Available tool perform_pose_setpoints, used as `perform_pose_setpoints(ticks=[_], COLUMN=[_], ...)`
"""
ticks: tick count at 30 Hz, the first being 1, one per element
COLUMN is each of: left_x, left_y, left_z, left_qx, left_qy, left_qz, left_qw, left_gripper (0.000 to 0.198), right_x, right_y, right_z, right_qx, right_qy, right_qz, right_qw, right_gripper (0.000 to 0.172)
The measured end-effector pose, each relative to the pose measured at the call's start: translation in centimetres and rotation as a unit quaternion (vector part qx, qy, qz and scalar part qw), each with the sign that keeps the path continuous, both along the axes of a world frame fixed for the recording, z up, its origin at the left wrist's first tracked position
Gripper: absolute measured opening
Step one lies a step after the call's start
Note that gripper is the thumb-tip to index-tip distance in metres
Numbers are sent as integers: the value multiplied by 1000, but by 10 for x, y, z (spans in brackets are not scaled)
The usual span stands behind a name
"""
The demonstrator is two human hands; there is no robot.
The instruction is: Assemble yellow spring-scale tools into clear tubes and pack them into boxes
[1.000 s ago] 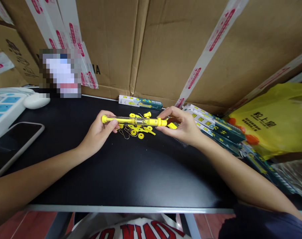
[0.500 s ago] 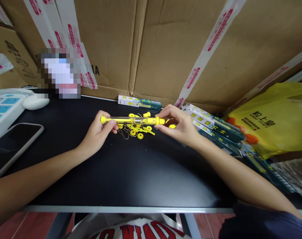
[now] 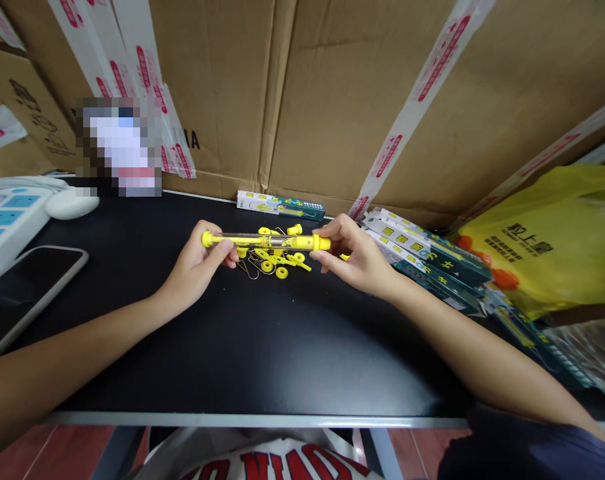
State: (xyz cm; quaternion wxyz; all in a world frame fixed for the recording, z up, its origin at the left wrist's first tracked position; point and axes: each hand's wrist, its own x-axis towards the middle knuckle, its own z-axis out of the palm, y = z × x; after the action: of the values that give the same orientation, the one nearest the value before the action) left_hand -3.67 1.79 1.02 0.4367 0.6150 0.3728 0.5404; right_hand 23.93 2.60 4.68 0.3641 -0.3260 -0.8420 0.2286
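Observation:
A clear tube spring scale [image 3: 265,242] with yellow end fittings is held level above the black table [image 3: 262,360]. My left hand [image 3: 196,262] is closed round its left end, thumb along the near side. At the other end, the thumb and fingers of my right hand [image 3: 360,257] pinch the yellow cap [image 3: 321,243]. Below and behind the tube lies a pile of yellow plastic parts, with rings [image 3: 281,272] and metal wire hooks [image 3: 247,269] among them. The tube covers part of this pile.
A spring scale box [image 3: 281,205] lies at the back by the cardboard cartons [image 3: 332,100]. More boxes [image 3: 422,243] are stacked at right beside a yellow plastic bag [image 3: 557,247]. On the left are a phone [image 3: 30,293], a power strip [image 3: 7,217] and a white rounded object [image 3: 72,203].
My right hand's fingers have shifted slightly on the yellow cap, with the hand a little lower. The tube and my left hand have stayed almost still.

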Motion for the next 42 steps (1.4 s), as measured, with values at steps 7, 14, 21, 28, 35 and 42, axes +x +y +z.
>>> perform_pose_setpoints(ticks=[7,14,21,28,35,42], left_x=[0,0,1,1,1,2], left_y=[-1,-1,-2,-1,-2,-3], left_z=[2,3,3,1,1,0], left_qx=[-7,-5,-3,8,0,-22], left_qy=[-2,-8,-10,-7,-10,-20], left_qz=[-17,-4,11,9,10,-7], left_qw=[1000,1000,1000,1000,1000,1000], left_gripper=[32,28,24,22,22,29], right_x=[1,2,0,-2,-3,-2], right_y=[0,0,0,0,0,-2], right_z=[0,8,10,12,-1,-7], right_qx=[-15,21,55,112,56,16], right_qy=[17,10,-1,-9,15,19], right_qz=[6,-22,-21,-12,14,26], right_qw=[1000,999,998,994,998,999], right_gripper=[29,28,24,23,24,22])
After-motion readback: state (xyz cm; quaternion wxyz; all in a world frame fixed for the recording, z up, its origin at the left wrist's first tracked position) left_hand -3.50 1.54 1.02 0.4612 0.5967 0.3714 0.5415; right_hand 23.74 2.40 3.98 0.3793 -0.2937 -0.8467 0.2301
